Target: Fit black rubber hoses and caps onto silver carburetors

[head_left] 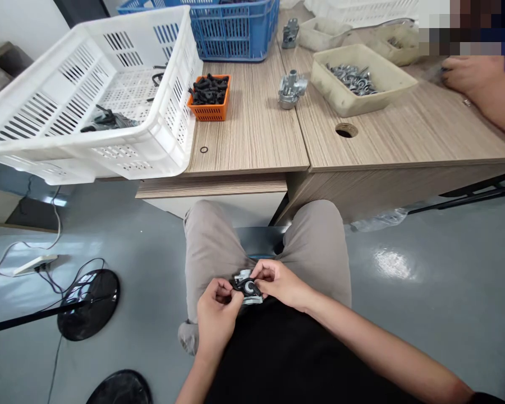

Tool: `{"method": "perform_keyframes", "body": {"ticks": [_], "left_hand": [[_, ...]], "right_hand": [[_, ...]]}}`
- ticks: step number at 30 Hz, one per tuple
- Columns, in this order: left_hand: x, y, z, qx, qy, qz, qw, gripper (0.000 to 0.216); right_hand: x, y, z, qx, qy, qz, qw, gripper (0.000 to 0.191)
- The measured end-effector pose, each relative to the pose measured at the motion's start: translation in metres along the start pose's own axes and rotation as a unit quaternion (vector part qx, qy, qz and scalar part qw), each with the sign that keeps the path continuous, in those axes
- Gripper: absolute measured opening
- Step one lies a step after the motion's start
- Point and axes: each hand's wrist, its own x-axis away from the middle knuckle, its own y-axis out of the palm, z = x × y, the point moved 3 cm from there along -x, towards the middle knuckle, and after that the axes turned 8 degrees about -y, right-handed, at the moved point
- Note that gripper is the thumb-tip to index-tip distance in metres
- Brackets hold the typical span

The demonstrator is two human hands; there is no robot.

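Close to my lap, a small silvery carburetor (252, 300) with a black part (249, 287) on its upper face sits between my two hands. My left hand (217, 308) pinches its left side, thumb and fingers closed at the black part. From the right, my right hand (281, 285) has thumb and fingers closed on the black part's edge. Fingers partly hide both the metal body and the black part, whose exact kind I cannot make out. On the table another carburetor (292, 90) stands upright, and a further carburetor (290, 33) is behind it.
A white crate (168, 140) overhangs the table's left edge. Beside it are an orange basket (211, 114) of black parts and a small black ring (204, 150). Farther right stands a cream tray (362, 105) of metal parts, near another person's hand (467, 76). Behind is a blue crate (227, 42).
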Motion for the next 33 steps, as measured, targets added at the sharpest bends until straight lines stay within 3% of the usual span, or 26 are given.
{"method": "perform_keyframes", "body": {"ticks": [4, 7, 10, 12, 17, 21, 23, 26, 30, 33], "left_hand": [[0.002, 0.001, 0.003, -0.003, 0.010, 0.002, 1.000, 0.015], [-0.001, 0.004, 0.012, -0.055, 0.041, -0.006, 0.998, 0.010], [-0.008, 0.012, 0.030, -0.119, 0.114, -0.028, 0.986, 0.005], [-0.014, 0.023, 0.044, -0.155, 0.169, -0.053, 0.972, 0.006], [-0.018, 0.062, 0.066, -0.188, 0.273, -0.110, 0.937, 0.020], [-0.012, 0.089, 0.064, -0.225, 0.331, -0.141, 0.905, 0.030], [-0.010, 0.100, 0.064, -0.265, 0.343, -0.164, 0.886, 0.032], [-0.006, 0.116, 0.074, -0.357, 0.353, -0.230, 0.834, 0.031], [0.009, 0.139, 0.105, -0.498, 0.380, -0.348, 0.698, 0.055], [0.015, 0.149, 0.118, -0.552, 0.374, -0.382, 0.640, 0.066]], "right_hand": [[0.006, -0.001, -0.004, 0.013, -0.049, 0.004, 0.999, 0.038], [0.016, -0.004, -0.014, 0.111, -0.107, 0.028, 0.988, 0.025], [0.031, -0.013, -0.030, 0.260, -0.164, 0.072, 0.949, 0.012], [0.041, -0.019, -0.041, 0.317, -0.192, 0.076, 0.926, 0.024], [0.068, -0.035, -0.056, 0.364, -0.178, 0.101, 0.909, 0.035], [0.093, -0.047, -0.064, 0.384, -0.139, 0.148, 0.901, 0.028], [0.108, -0.052, -0.075, 0.381, -0.133, 0.143, 0.904, 0.035], [0.125, -0.061, -0.097, 0.375, -0.122, 0.080, 0.916, 0.052], [0.128, -0.085, -0.111, 0.401, -0.081, 0.094, 0.908, 0.025], [0.114, -0.103, -0.091, 0.457, -0.068, 0.099, 0.881, 0.027]]}}
